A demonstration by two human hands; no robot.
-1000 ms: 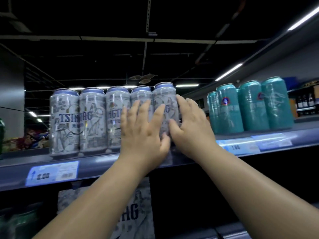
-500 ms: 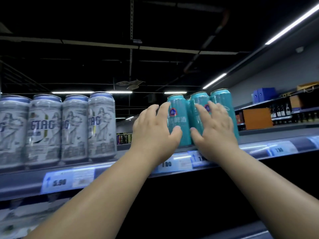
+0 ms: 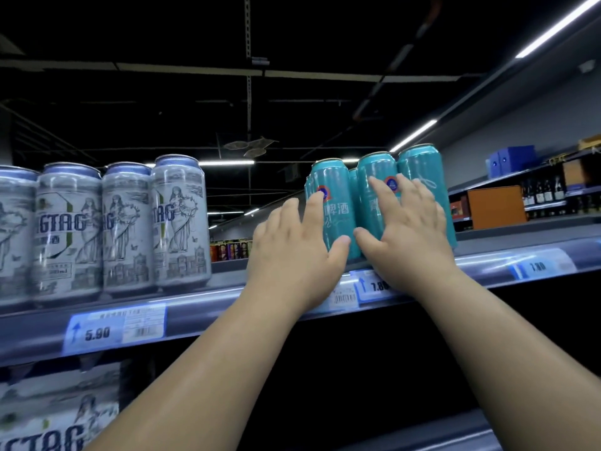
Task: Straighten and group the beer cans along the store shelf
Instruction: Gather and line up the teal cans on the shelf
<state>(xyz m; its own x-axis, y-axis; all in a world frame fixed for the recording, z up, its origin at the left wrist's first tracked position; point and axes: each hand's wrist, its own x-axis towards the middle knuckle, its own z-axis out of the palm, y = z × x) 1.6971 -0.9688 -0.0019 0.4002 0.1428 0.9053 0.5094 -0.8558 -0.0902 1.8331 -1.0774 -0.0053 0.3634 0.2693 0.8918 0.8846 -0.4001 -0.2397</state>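
On the shelf (image 3: 201, 307), silver cans (image 3: 126, 226) stand left, teal cans (image 3: 338, 206) right. Left hand (image 3: 292, 249) and right hand (image 3: 406, 236) press them with spread fingers. Cans seem stiff, smooth, heavy if full; hold their sides.

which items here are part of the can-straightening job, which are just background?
Job:
teal cans
silver cans
shelf
left hand and right hand, both on the teal cans

Background:
price tags
orange box
blue boxes
bottles
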